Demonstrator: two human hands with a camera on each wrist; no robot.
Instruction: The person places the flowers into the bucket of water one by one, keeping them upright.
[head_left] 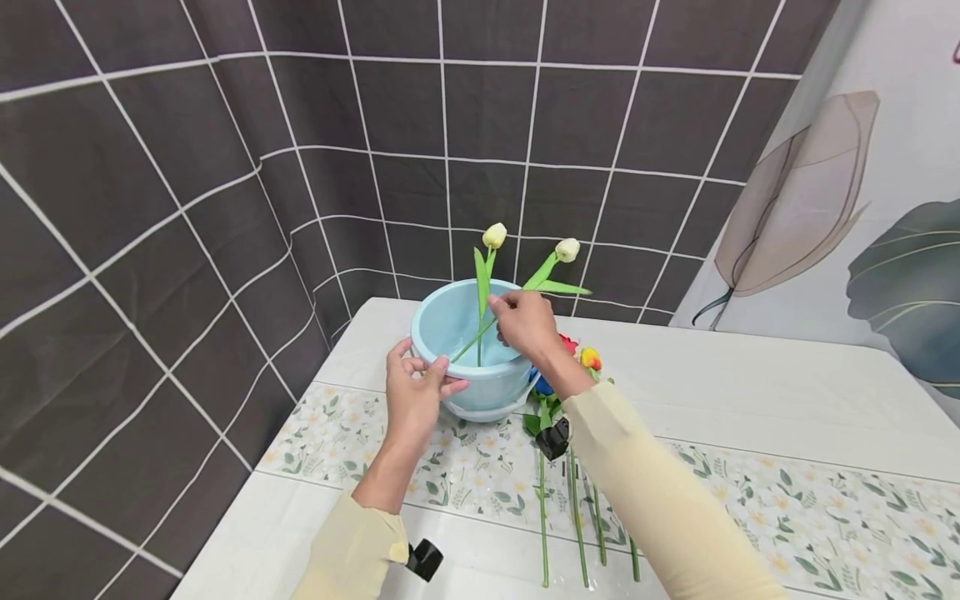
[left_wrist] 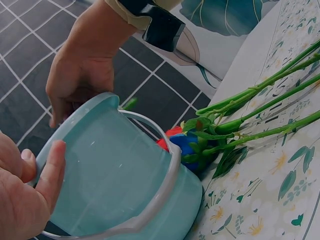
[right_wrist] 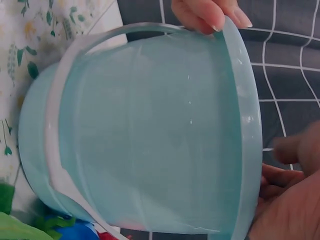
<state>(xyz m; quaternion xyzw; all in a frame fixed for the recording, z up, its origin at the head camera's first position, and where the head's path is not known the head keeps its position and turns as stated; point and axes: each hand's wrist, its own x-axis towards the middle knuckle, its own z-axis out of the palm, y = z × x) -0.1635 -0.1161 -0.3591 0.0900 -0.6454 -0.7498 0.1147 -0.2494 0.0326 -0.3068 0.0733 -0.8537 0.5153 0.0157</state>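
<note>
Worktop (head_left: pixel 712 375), floral band across. Blue bucket (head_left: pixel 491 387) on it, far side; pale handle (right_wrist: pixel 53 115) plain in wrist views only. Left hand (head_left: pixel 416 383): grip curled on near-left rim. Right hand (head_left: pixel 527 321): grip pinched closed on tilted tulip (head_left: pixel 567 250), stem in bucket. Second tulip (head_left: pixel 494 236) left of it, upright in bucket. Both blooms head view only. Blue flower (left_wrist: pixel 187 147) right of bucket.

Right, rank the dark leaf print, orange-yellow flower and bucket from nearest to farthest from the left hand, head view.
1. Bucket, its rim held by the left hand.
2. Orange-yellow flower, right of the bucket.
3. Dark leaf print, at the far right.
</note>
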